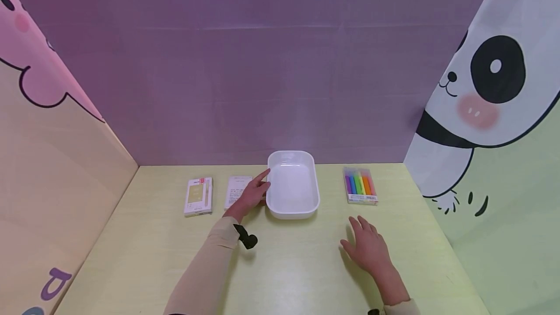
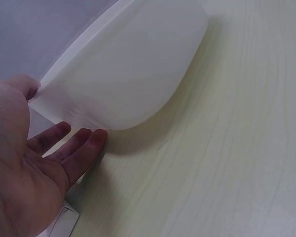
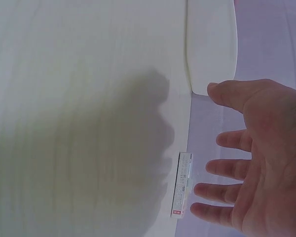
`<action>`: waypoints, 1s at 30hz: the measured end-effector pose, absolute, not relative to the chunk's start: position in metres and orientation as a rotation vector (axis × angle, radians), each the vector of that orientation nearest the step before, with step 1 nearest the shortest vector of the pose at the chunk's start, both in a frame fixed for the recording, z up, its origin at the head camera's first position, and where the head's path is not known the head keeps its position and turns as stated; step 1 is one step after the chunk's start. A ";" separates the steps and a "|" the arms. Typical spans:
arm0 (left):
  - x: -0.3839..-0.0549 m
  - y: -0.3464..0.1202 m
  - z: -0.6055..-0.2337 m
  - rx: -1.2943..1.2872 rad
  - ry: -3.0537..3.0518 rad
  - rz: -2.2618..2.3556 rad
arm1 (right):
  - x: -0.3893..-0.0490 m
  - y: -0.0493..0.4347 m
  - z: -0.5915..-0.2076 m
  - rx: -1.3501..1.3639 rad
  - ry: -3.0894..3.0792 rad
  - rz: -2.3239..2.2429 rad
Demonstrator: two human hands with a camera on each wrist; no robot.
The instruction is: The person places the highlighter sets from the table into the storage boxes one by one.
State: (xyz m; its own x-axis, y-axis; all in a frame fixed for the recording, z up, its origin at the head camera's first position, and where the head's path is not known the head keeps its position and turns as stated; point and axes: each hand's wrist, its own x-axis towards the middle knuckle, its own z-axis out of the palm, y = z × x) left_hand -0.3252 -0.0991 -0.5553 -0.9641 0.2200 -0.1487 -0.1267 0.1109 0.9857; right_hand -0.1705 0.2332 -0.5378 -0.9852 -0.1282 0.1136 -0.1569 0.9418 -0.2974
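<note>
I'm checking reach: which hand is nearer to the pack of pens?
Right. The right hand is apart from the pack of pens, on the person's side of it; the left hand touches the white tray's left side, with the tray between it and the pack.

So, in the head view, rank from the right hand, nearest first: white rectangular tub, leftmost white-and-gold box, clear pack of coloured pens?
1. Pen pack, straight ahead
2. White tub, ahead and left
3. White-and-gold box, far left
</note>
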 end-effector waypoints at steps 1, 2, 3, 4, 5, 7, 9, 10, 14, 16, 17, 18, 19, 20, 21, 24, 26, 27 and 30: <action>-0.325 -0.099 -0.556 0.089 2.131 1.936 | -0.171 0.234 -0.538 0.217 -3.008 0.472; -0.325 -0.098 -0.555 0.086 2.132 1.936 | -0.172 0.234 -0.539 0.213 -3.013 0.471; -0.325 -0.098 -0.555 0.082 2.134 1.936 | -0.173 0.234 -0.539 0.212 -3.016 0.470; -0.325 -0.098 -0.555 0.077 2.134 1.937 | -0.173 0.235 -0.539 0.210 -3.018 0.471; -0.324 -0.097 -0.554 0.072 2.135 1.939 | -0.174 0.235 -0.538 0.208 -3.019 0.470; -0.323 -0.096 -0.553 0.067 2.142 1.939 | -0.175 0.235 -0.538 0.206 -3.020 0.473; -0.323 -0.095 -0.553 0.063 2.144 1.946 | -0.175 0.235 -0.537 0.202 -3.020 0.483; -0.323 -0.095 -0.552 0.061 2.148 1.949 | -0.176 0.235 -0.536 0.202 -3.020 0.489; -0.322 -0.093 -0.552 0.053 2.156 1.954 | -0.176 0.235 -0.534 0.199 -3.024 0.502; -0.321 -0.093 -0.552 0.047 2.161 1.952 | -0.177 0.235 -0.533 0.198 -3.027 0.498; -0.321 -0.093 -0.552 0.045 2.161 1.951 | -0.178 0.235 -0.533 0.197 -3.029 0.496; -0.321 -0.093 -0.552 0.044 2.162 1.950 | -0.178 0.235 -0.533 0.196 -3.030 0.493; -0.321 -0.093 -0.552 0.042 2.162 1.949 | -0.179 0.235 -0.533 0.197 -3.028 0.495; -0.321 -0.093 -0.553 0.042 2.163 1.950 | -0.180 0.234 -0.533 0.199 -3.022 0.499; -0.322 -0.093 -0.553 0.044 2.166 1.948 | -0.180 0.234 -0.532 0.205 -3.013 0.504; -0.322 -0.094 -0.553 0.046 2.170 1.946 | -0.182 0.232 -0.530 0.220 -2.985 0.525; -0.323 -0.094 -0.553 0.047 2.173 1.943 | -0.184 0.230 -0.528 0.229 -2.974 0.533; -0.323 -0.094 -0.553 0.044 2.173 1.938 | -0.185 0.229 -0.527 0.229 -2.977 0.534; -0.324 -0.095 -0.554 0.043 2.168 1.939 | -0.187 0.227 -0.523 0.221 -2.992 0.542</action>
